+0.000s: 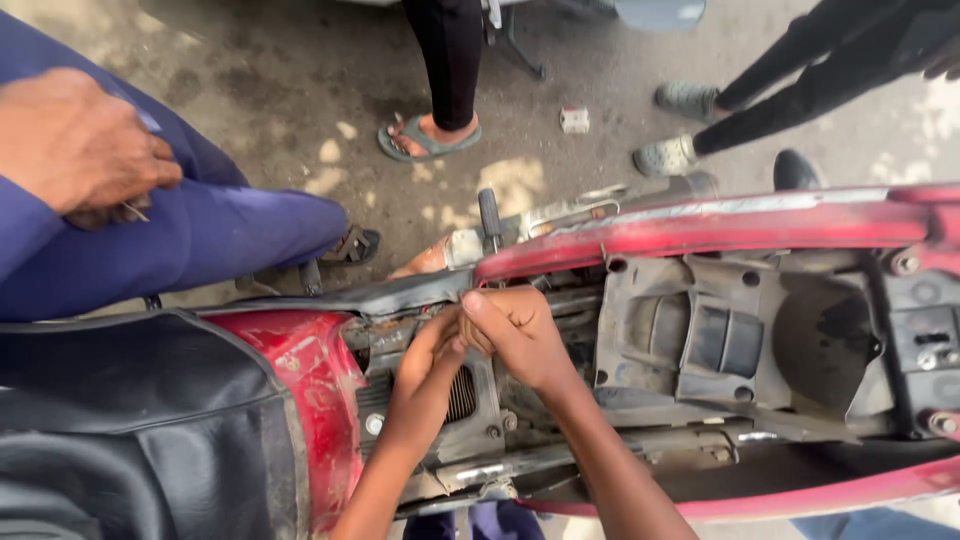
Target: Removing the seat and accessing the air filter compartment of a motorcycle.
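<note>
A red motorcycle (700, 228) lies across the view with its seat off, so the dusty grey underseat tray (700, 340) is bare. My left hand (432, 352) and my right hand (512, 328) meet over the front of this open bay, just above a ribbed black box (462, 395). The fingers of both hands are curled and pinched together on something small at the frame's edge. My fingers hide the thing itself. The black seat (130, 420) rests at the lower left, beside a red side panel (320, 390).
A person in blue clothes sits at the upper left, their hand (75, 140) holding a thin metal piece. Another person's sandalled foot (428, 138) and two feet in grey shoes (668, 155) stand on the dirt ground beyond the motorcycle. A small white box (574, 120) lies there.
</note>
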